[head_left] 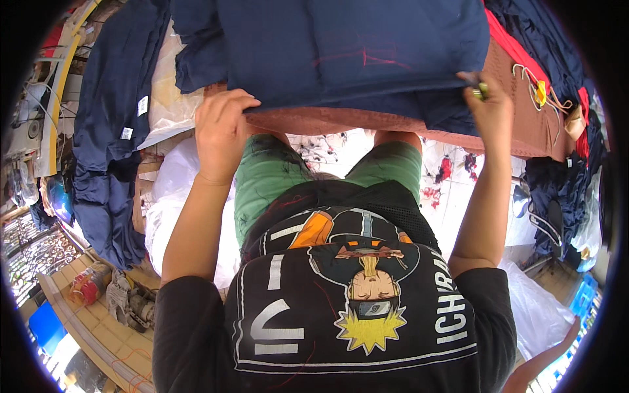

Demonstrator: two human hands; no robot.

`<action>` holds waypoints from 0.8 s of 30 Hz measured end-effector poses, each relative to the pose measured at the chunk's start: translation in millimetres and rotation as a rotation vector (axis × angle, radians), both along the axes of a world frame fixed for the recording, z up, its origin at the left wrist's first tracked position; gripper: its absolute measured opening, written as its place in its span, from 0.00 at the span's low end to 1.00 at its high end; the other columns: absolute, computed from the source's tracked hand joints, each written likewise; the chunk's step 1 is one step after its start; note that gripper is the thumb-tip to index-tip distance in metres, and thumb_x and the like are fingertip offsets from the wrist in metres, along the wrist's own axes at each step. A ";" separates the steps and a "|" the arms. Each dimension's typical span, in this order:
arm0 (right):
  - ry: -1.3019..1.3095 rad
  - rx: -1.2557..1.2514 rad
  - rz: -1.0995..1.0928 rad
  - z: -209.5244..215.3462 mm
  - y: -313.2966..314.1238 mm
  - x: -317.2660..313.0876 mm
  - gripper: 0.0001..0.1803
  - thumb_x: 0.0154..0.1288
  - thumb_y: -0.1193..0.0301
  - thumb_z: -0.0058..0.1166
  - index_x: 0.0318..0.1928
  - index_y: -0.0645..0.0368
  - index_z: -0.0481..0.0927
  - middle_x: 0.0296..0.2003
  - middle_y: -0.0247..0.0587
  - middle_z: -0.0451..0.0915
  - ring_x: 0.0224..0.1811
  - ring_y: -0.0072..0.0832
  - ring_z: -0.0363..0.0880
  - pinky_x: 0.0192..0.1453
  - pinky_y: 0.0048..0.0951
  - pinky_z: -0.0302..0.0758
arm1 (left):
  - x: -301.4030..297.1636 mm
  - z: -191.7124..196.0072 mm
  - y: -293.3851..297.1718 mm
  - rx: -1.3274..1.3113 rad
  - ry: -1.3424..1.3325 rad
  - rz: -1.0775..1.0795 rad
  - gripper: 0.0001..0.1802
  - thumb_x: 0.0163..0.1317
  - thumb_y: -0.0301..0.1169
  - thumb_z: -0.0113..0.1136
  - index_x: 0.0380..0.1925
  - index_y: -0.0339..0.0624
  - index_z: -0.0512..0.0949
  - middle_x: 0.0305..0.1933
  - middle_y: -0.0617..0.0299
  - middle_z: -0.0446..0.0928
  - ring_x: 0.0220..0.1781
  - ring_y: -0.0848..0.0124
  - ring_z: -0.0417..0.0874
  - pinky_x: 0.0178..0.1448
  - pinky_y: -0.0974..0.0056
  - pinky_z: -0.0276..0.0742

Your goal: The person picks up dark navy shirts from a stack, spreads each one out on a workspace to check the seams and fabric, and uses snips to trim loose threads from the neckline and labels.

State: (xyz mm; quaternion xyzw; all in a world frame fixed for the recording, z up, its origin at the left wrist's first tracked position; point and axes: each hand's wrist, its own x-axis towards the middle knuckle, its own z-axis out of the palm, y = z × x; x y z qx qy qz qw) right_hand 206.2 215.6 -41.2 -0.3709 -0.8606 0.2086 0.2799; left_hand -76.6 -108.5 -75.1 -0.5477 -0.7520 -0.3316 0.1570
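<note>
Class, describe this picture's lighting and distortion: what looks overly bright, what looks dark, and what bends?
In the head view, the white floor between the legs looks washed out; the navy cloth stays dark; the yellow strip at far left curves, and black fills the corners.

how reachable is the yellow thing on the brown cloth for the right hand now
Likely yes: the yellow thing lies right of the right hand, with nothing bulky seen on the brown cloth between. A small object seemingly in its fingers may hinder grasping.
</note>
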 end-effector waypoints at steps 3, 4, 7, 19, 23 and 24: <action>-0.130 0.058 0.066 -9.3 -14.1 -7.3 0.12 0.58 0.70 0.62 0.43 0.57 0.81 0.27 0.39 0.81 0.26 0.24 0.75 0.32 0.28 0.72 | 8.5 2.9 2.4 -0.052 0.049 -0.046 0.13 0.48 0.18 0.59 0.33 0.46 0.82 0.41 0.66 0.80 0.47 0.65 0.79 0.54 0.61 0.69; -0.092 -0.032 0.024 -4.7 -14.7 -7.0 0.11 0.60 0.68 0.60 0.42 0.59 0.81 0.27 0.38 0.81 0.28 0.25 0.76 0.35 0.28 0.72 | 12.8 10.2 4.3 -0.035 0.049 -0.040 0.12 0.49 0.18 0.59 0.33 0.46 0.83 0.41 0.66 0.80 0.47 0.66 0.79 0.54 0.62 0.69; 0.089 -0.244 0.014 23.9 -15.7 -10.3 0.14 0.68 0.63 0.53 0.38 0.63 0.81 0.29 0.34 0.81 0.35 0.27 0.79 0.41 0.26 0.72 | 17.7 24.6 20.4 0.048 0.000 -0.076 0.10 0.53 0.21 0.61 0.34 0.45 0.83 0.44 0.66 0.80 0.46 0.65 0.80 0.52 0.62 0.71; 0.370 -0.655 0.523 7.2 -62.5 -101.0 0.23 0.77 0.57 0.38 0.55 0.60 0.76 0.22 0.22 0.62 0.21 0.09 0.56 0.24 0.14 0.53 | 45.4 -2.2 134.4 -0.055 -0.223 0.023 0.19 0.52 0.36 0.69 0.44 0.42 0.83 0.51 0.61 0.78 0.45 0.64 0.82 0.49 0.63 0.78; 0.380 -0.717 0.449 -9.8 -61.2 -104.4 0.20 0.75 0.57 0.42 0.51 0.60 0.79 0.22 0.22 0.61 0.24 0.12 0.56 0.28 0.16 0.55 | 44.4 -6.5 141.1 -0.060 -0.255 0.085 0.15 0.53 0.36 0.69 0.40 0.42 0.84 0.47 0.62 0.80 0.37 0.67 0.84 0.42 0.64 0.79; 0.400 -0.730 0.437 -11.9 -62.0 -104.8 0.20 0.74 0.57 0.44 0.48 0.60 0.80 0.21 0.22 0.61 0.25 0.13 0.57 0.30 0.17 0.56 | 43.6 -7.2 142.7 -0.058 -0.241 0.094 0.14 0.53 0.36 0.69 0.39 0.42 0.84 0.46 0.62 0.80 0.35 0.67 0.84 0.40 0.64 0.79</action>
